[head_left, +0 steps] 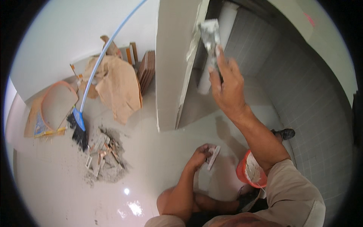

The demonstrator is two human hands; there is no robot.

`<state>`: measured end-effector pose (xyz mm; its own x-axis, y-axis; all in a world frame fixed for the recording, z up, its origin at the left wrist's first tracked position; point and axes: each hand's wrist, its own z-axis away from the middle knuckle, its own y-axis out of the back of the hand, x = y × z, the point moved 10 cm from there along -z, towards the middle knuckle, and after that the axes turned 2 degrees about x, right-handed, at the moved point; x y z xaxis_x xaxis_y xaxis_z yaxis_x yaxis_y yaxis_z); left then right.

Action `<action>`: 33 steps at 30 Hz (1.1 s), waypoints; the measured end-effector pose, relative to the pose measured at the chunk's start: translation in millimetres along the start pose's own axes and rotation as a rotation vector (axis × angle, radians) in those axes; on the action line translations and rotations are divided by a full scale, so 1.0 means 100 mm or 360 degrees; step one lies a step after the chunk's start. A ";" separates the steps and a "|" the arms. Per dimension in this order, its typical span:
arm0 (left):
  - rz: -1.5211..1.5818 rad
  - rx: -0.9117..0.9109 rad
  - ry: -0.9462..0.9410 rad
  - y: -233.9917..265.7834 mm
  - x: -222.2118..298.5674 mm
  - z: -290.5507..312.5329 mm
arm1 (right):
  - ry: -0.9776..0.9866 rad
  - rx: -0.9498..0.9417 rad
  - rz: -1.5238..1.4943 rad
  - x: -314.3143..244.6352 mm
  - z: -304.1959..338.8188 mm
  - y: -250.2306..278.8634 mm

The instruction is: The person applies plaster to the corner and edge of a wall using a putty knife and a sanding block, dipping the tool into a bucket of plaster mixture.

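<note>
My right hand (230, 85) is raised and closed around the handle of a putty knife (210, 32), whose blade is smeared with white-grey paste. The blade is beside the edge of a grey wall end (176, 56), where a rough white strip of paste runs down; whether it touches cannot be made out. Lower down, my left hand (199, 157) grips a small flat whitish piece (214, 157), perhaps a spreader, held above the floor. Under my right forearm stands a red bucket (241, 172) with white paste (252, 168) in it.
To the left, a blue-handled broom (78, 119) leans by a pile of rubble (104, 159). Crumpled brown paper (119, 85), stacked tiles (146, 71) and an orange hoop (45, 100) lie near the white wall. A white pipe (227, 24) stands behind the wall end.
</note>
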<state>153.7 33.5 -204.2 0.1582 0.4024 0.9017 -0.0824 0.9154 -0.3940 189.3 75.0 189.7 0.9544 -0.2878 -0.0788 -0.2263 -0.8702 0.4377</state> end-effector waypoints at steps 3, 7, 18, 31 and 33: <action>0.0190 0.0014 0.0140 0.04 -0.05 0.02 | 0.0112 0.0221 0.0102 -0.27 -0.71 0.29; 0.0146 0.0043 0.0145 0.06 -0.04 0.02 | 0.0095 0.0036 0.0507 -0.29 -1.04 0.24; 0.0227 0.0008 0.0082 0.03 -0.13 -0.01 | -0.0435 -0.0478 0.0261 -0.08 0.54 -0.46; -0.0112 -0.0022 0.0255 0.03 -0.29 -0.02 | -0.0017 -0.0726 0.0381 0.62 1.07 -0.40; -0.0146 -0.0035 0.0284 0.00 -0.25 -0.04 | 0.0182 -0.0709 0.0448 0.72 0.86 -0.40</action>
<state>153.2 23.9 -227.6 0.3361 0.3114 0.8888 -0.0384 0.9475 -0.3174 250.2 55.0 89.7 0.8895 -0.4186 0.1835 -0.3958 -0.5048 0.7672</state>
